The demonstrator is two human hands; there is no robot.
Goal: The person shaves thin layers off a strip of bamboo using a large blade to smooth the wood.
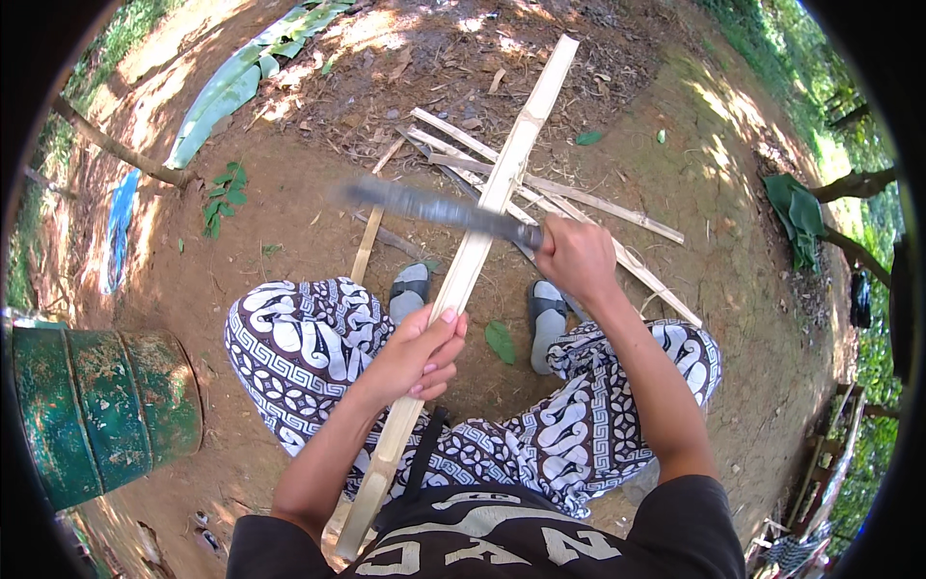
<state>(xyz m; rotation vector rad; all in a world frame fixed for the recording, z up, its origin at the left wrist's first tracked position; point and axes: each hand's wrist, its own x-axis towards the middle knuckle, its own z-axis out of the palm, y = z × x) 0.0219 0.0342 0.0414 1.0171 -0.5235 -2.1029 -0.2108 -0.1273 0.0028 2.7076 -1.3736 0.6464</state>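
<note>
A long, pale split-bamboo strip [470,261] slants from my lap up and away to the right. My left hand [422,356] is wrapped round its lower half, thumb lying along the top. In my right hand [577,253] is the handle of a machete, closed in my fingers. The machete [434,208] has a dark blade that lies across the bamboo strip and points left, its tip smeared by motion. Whether the edge bites into the strip I cannot tell. Beyond my feet, several thinner bamboo strips [608,205] lie crossed on the ground.
To my left stands a rusty green metal drum [106,410]. A large banana leaf [217,101] lies far left near a thin trunk [121,147] and a blue sheet [120,230]. My sandalled feet [547,323] rest on bare soil. Wooden structure [825,458] at the right edge.
</note>
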